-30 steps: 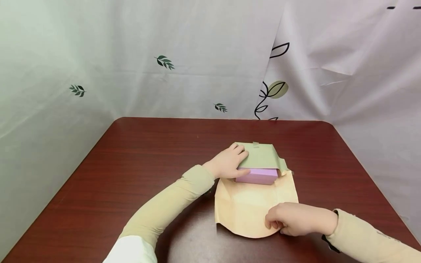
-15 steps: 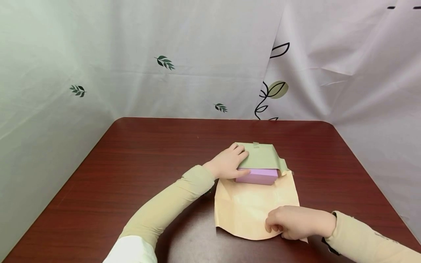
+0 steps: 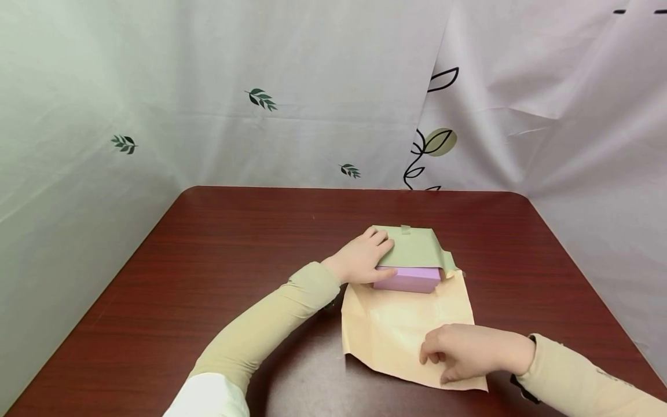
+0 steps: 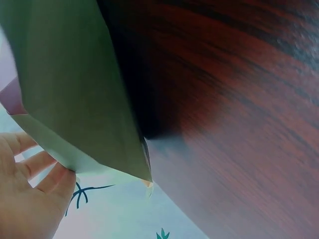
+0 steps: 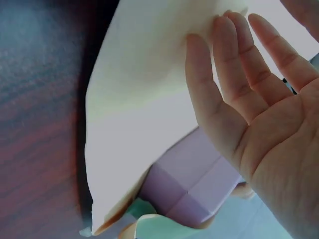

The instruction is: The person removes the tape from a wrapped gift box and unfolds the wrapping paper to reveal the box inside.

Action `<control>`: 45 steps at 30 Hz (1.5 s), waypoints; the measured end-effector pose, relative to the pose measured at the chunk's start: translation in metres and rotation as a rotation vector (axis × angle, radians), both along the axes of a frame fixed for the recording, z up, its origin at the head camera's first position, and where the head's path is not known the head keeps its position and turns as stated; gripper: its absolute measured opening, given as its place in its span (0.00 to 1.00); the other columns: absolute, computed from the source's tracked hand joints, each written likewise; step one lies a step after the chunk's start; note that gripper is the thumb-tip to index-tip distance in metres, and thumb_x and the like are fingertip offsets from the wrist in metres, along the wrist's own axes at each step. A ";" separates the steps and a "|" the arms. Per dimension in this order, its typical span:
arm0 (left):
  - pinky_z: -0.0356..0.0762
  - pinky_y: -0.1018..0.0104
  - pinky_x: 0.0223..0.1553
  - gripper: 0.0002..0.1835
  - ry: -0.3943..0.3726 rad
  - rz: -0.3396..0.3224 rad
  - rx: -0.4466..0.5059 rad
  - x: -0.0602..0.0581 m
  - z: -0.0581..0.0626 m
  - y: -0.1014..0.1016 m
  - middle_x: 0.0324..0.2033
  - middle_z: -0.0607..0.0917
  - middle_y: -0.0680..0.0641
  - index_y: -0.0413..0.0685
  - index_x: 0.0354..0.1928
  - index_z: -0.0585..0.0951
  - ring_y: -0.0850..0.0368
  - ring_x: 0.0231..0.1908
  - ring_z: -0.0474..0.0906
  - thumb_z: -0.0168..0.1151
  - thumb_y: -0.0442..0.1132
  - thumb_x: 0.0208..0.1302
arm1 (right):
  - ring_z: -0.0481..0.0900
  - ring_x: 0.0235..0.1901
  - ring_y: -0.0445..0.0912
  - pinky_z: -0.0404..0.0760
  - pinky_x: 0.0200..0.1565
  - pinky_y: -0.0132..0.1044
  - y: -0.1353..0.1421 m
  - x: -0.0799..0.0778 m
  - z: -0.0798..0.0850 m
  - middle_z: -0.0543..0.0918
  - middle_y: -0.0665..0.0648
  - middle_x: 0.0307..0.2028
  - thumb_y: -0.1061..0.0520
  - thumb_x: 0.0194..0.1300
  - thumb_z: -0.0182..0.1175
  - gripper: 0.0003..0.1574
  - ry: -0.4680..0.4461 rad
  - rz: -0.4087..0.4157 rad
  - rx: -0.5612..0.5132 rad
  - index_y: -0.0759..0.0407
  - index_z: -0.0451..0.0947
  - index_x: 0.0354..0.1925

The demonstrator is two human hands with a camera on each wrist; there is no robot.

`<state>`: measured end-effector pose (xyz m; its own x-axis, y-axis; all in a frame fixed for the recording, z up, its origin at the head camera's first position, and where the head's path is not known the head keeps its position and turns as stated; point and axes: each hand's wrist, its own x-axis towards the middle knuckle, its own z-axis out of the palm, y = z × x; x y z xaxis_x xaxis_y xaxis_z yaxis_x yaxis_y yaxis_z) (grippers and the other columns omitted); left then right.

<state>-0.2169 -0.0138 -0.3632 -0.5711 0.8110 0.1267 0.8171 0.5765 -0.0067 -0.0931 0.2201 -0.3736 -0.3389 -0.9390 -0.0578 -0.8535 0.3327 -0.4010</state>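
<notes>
A lilac box lies partly wrapped in a sheet of wrapping paper, green outside and cream inside. The green side covers its top, with a piece of tape at the far edge. Toward the front spreads the cream inside of the sheet. My left hand rests on the left of the wrapped top, its thumb at the box's exposed front. Over the near right part of the cream paper is my right hand, fingers lightly bent and thumb apart; in the right wrist view, fingertips touch or hover at the paper.
The dark red wooden table holds the parcel right of its middle. A pale curtain with leaf prints hangs behind and at both sides. At the parcel's right side, a folded green flap sticks out.
The right hand's thumb and fingers have parted from the paper's near edge. That edge has come down, and its near right corner now shows below the hand. My left hand stays put.
</notes>
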 end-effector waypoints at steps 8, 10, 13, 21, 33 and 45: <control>0.65 0.63 0.54 0.26 0.015 -0.002 0.009 0.000 -0.002 0.000 0.43 0.71 0.47 0.44 0.51 0.73 0.50 0.48 0.64 0.53 0.58 0.64 | 0.70 0.31 0.29 0.69 0.33 0.19 0.001 -0.012 0.006 0.76 0.41 0.30 0.60 0.52 0.68 0.13 -0.031 -0.036 -0.095 0.53 0.78 0.38; 0.65 0.62 0.54 0.26 0.014 -0.003 0.011 -0.001 -0.002 0.000 0.44 0.71 0.47 0.44 0.51 0.72 0.50 0.48 0.64 0.52 0.59 0.64 | 0.71 0.32 0.29 0.70 0.33 0.20 0.001 -0.016 0.009 0.77 0.42 0.30 0.61 0.53 0.68 0.13 -0.023 -0.039 -0.113 0.54 0.78 0.39; 0.64 0.63 0.55 0.27 0.012 0.003 0.007 -0.001 -0.003 0.000 0.45 0.71 0.47 0.44 0.52 0.72 0.51 0.49 0.64 0.52 0.59 0.65 | 0.73 0.34 0.31 0.73 0.36 0.23 0.002 -0.022 0.018 0.78 0.42 0.32 0.62 0.54 0.66 0.12 -0.007 -0.068 -0.133 0.54 0.79 0.39; 0.64 0.64 0.56 0.28 0.017 0.016 -0.004 -0.001 -0.004 -0.001 0.46 0.71 0.48 0.45 0.53 0.72 0.52 0.49 0.63 0.51 0.60 0.64 | 0.76 0.35 0.36 0.78 0.36 0.32 0.010 -0.046 0.042 0.80 0.47 0.33 0.63 0.57 0.65 0.12 0.019 -0.218 -0.225 0.55 0.79 0.40; 0.62 0.62 0.59 0.30 -0.017 0.028 0.000 -0.001 -0.006 -0.001 0.49 0.70 0.47 0.44 0.58 0.70 0.51 0.53 0.62 0.50 0.60 0.65 | 0.73 0.32 0.46 0.72 0.30 0.31 0.026 -0.083 0.039 0.78 0.56 0.43 0.65 0.48 0.71 0.23 0.162 -0.494 -0.229 0.62 0.78 0.45; 0.44 0.60 0.72 0.35 -0.121 -0.010 0.025 -0.002 -0.003 -0.009 0.60 0.66 0.42 0.43 0.66 0.65 0.49 0.62 0.59 0.52 0.59 0.66 | 0.72 0.46 0.51 0.76 0.39 0.40 0.031 -0.088 0.027 0.76 0.59 0.48 0.56 0.42 0.77 0.29 0.155 -0.491 -0.168 0.60 0.80 0.45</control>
